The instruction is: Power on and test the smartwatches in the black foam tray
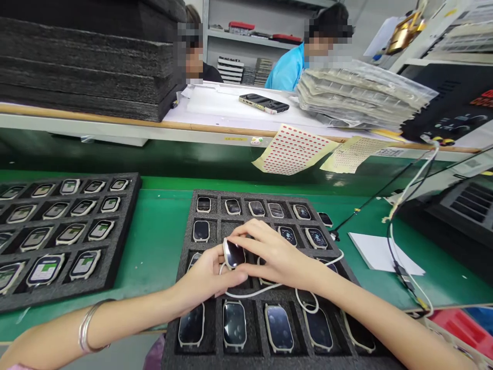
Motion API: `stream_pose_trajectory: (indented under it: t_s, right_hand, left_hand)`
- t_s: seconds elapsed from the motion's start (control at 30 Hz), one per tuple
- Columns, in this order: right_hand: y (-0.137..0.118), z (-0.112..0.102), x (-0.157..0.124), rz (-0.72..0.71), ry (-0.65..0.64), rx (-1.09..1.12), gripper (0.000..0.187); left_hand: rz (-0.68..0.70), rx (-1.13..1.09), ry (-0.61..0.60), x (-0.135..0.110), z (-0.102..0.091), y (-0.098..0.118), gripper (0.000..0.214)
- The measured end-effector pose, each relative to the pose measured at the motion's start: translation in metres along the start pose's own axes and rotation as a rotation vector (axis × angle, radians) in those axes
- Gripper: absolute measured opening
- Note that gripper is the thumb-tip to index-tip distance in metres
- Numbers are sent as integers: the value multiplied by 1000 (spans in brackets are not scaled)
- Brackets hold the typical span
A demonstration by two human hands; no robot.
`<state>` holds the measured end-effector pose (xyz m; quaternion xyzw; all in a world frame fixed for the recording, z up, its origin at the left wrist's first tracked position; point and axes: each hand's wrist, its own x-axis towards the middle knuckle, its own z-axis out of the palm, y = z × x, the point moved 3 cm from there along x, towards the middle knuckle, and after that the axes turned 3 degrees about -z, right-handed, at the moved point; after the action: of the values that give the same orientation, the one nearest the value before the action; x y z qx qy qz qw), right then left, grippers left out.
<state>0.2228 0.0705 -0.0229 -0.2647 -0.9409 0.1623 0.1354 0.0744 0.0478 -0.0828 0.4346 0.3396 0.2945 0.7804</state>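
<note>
My left hand (208, 280) and my right hand (275, 254) meet over a black foam tray (221, 228) and together hold one smartwatch body (233, 253) with a dark screen, tilted on edge. A white cable (269, 290) runs from under the watch across the tray and off to the right. The tray's pockets hold several more watch bodies (234, 324) with dark screens. A silver bangle sits on my left wrist.
A second foam tray (123, 226) of watches with lit screens lies at the left on the green mat. White paper (379, 252) and cables lie at the right. Behind, a raised shelf holds stacked foam (88, 56), a phone (264, 103), bagged trays (358, 92). Two people sit beyond.
</note>
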Motion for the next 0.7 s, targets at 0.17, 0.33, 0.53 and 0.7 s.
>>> stream_pose_trajectory:
  t_s: [0.17, 0.33, 0.53, 0.7]
  right_hand:
    - [1, 6, -2, -5, 24, -28, 37]
    - [-8, 11, -5, 13, 115, -24, 31]
    - [-13, 14, -6, -4, 246, 100, 39]
    - [-13, 14, -7, -40, 242, 66, 43]
  left_hand:
    - [44, 64, 6, 1, -2, -3, 24]
    - [39, -20, -11, -1, 0, -3, 23]
    - [112, 29, 7, -10, 2, 5, 18]
    - [147, 77, 28, -10, 3, 9, 22]
